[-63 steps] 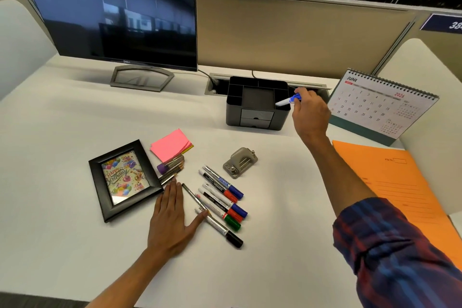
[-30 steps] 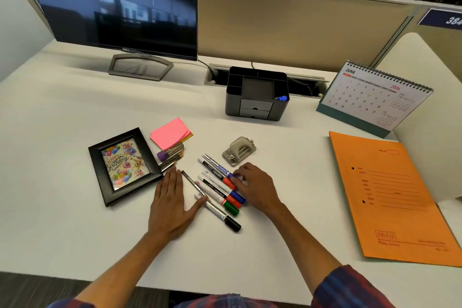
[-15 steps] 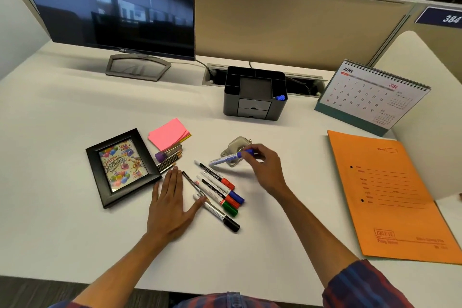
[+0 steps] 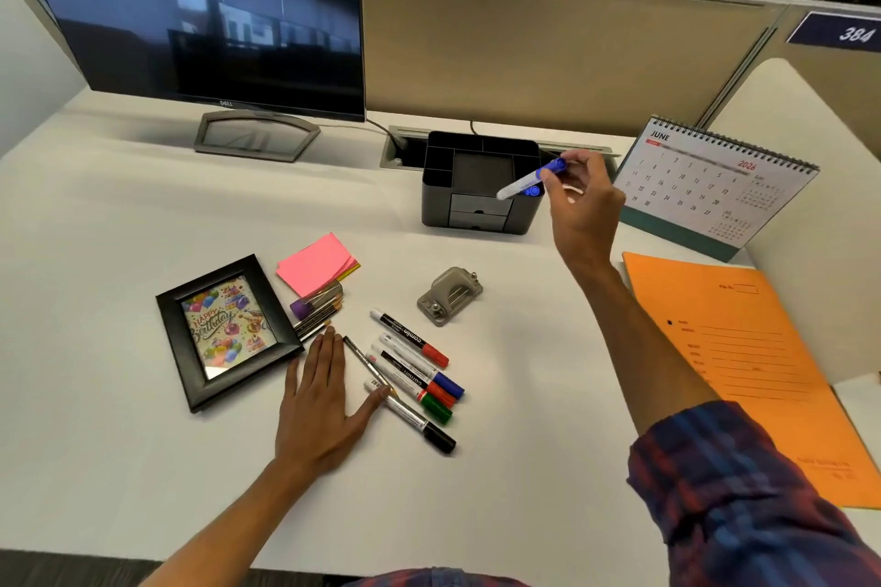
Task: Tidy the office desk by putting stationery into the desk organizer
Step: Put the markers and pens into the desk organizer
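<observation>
My right hand (image 4: 584, 210) holds a blue-capped marker (image 4: 529, 180) tilted just above the right side of the black desk organizer (image 4: 457, 167). A blue cap (image 4: 534, 191) of another marker pokes out of the organizer's right slot. My left hand (image 4: 319, 405) lies flat and open on the desk, its thumb touching a silver pen (image 4: 369, 365). Several markers (image 4: 419, 377) with red, blue, green and black caps lie in a loose row beside it. A bundle of paint brushes (image 4: 317, 307) and pink sticky notes (image 4: 315, 268) lie further left.
A black photo frame (image 4: 224, 329) lies left of my left hand. A grey hole punch (image 4: 450, 296) sits mid-desk. An orange folder (image 4: 763, 362) lies at right, a desk calendar (image 4: 715, 181) behind it. A monitor (image 4: 205, 10) stands back left.
My right hand picked a blue-capped marker from the row and carried it up and right to the organizer. The left hand stayed flat on the desk.
</observation>
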Motion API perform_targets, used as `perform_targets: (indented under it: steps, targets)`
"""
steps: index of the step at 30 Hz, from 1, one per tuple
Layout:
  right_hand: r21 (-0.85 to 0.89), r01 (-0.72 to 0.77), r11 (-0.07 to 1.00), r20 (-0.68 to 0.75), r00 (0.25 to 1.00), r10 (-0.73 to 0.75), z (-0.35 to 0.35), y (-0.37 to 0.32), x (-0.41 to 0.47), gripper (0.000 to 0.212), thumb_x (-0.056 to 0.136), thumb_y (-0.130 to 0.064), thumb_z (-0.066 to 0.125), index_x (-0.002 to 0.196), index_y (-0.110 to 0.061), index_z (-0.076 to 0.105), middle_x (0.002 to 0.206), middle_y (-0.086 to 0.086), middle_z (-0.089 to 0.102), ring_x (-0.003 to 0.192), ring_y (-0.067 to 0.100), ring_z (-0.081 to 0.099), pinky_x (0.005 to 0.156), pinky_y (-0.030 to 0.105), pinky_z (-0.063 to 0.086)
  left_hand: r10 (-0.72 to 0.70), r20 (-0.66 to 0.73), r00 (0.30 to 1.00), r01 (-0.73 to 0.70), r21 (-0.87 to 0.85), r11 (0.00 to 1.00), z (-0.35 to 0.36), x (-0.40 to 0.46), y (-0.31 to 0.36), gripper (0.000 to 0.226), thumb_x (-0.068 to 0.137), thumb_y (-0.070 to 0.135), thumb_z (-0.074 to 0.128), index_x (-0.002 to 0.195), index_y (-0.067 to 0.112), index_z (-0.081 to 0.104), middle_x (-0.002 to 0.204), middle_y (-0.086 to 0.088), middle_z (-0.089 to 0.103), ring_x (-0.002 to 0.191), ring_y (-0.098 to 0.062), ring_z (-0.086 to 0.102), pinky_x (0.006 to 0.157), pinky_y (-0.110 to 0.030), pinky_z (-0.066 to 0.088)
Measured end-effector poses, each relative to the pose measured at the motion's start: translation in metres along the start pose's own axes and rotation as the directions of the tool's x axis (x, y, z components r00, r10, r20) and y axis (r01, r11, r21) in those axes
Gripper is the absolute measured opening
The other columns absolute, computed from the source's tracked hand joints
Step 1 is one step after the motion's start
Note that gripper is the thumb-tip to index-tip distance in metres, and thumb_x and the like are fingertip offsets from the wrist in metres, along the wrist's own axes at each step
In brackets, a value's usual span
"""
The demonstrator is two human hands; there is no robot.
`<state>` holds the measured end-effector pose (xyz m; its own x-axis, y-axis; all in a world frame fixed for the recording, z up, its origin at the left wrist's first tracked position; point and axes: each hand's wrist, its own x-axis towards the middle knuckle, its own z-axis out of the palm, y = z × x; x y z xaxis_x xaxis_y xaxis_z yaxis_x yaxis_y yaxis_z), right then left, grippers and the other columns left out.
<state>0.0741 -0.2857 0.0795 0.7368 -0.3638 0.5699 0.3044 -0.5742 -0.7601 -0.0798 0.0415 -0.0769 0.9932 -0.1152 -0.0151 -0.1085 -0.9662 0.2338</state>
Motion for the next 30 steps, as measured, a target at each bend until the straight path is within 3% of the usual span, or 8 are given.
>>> perform_targets:
  steps: [4, 11, 18, 24, 30]
  targets:
    - [-0.146, 0.083, 0.986, -0.012, 0.996, -0.086, 0.003, 0.014, 0.026, 0.024, 0.09, -0.018, 0.067, 0.109, -0.008, 0.059, 0.097, 0.004, 0.071, 0.088, 0.011, 0.069, 0.079, 0.024, 0.057, -0.001, 0.0, 1.0, 0.001, -0.007, 1.0, -0.001, 0.0, 0.0, 0.097, 0.087, 0.08, 0.013, 0.156, 0.013, 0.002, 0.163, 0.002, -0.005, 0.149, -0.01, -0.008, 0.122, -0.04, 0.003]
    - [-0.349, 0.011, 0.937, 0.1, 0.995, 0.026, 0.02, 0.034, 0.03, 0.028, 0.092, -0.018, 0.064, 0.119, -0.009, 0.059, 0.104, 0.011, 0.07, 0.095, 0.023, 0.068, 0.081, 0.028, 0.054, 0.001, -0.001, 1.0, -0.001, -0.009, 1.0, -0.001, 0.0, 0.001, 0.096, 0.088, 0.08, 0.014, 0.156, 0.013, 0.001, 0.163, 0.002, -0.005, 0.149, -0.01, -0.008, 0.122, -0.041, 0.004]
    - [-0.439, -0.002, 0.899, 0.115, 0.992, 0.059, 0.022, 0.038, 0.022, 0.033, 0.098, -0.021, 0.052, 0.128, -0.012, 0.06, 0.125, 0.005, 0.065, 0.111, 0.021, 0.063, 0.092, 0.032, 0.049, 0.006, -0.007, 1.0, -0.006, -0.008, 1.0, -0.002, 0.0, 0.001, 0.096, 0.088, 0.08, 0.013, 0.156, 0.012, 0.003, 0.163, 0.002, -0.003, 0.15, -0.011, -0.005, 0.122, -0.041, 0.004]
    - [-0.359, 0.086, 0.929, 0.186, 0.982, -0.019, 0.022, 0.034, -0.015, 0.024, 0.092, -0.015, 0.059, 0.115, -0.009, 0.066, 0.105, 0.008, 0.071, 0.091, 0.023, 0.066, 0.075, 0.021, 0.044, 0.007, -0.006, 1.0, -0.007, -0.012, 1.0, -0.003, 0.0, 0.002, 0.097, 0.088, 0.08, 0.015, 0.156, 0.011, 0.006, 0.163, 0.001, -0.001, 0.15, -0.012, -0.003, 0.122, -0.042, 0.005]
    - [-0.308, 0.091, 0.947, 0.297, 0.955, 0.005, 0.03, 0.034, -0.072, 0.023, 0.091, -0.017, 0.062, 0.112, -0.008, 0.068, 0.098, 0.008, 0.073, 0.079, 0.018, 0.067, 0.072, 0.024, 0.053, 0.006, 0.004, 1.0, -0.006, -0.007, 1.0, -0.003, -0.001, 0.002, 0.097, 0.087, 0.081, 0.012, 0.156, 0.013, 0.003, 0.163, 0.002, -0.005, 0.149, -0.01, -0.007, 0.122, -0.041, 0.004]
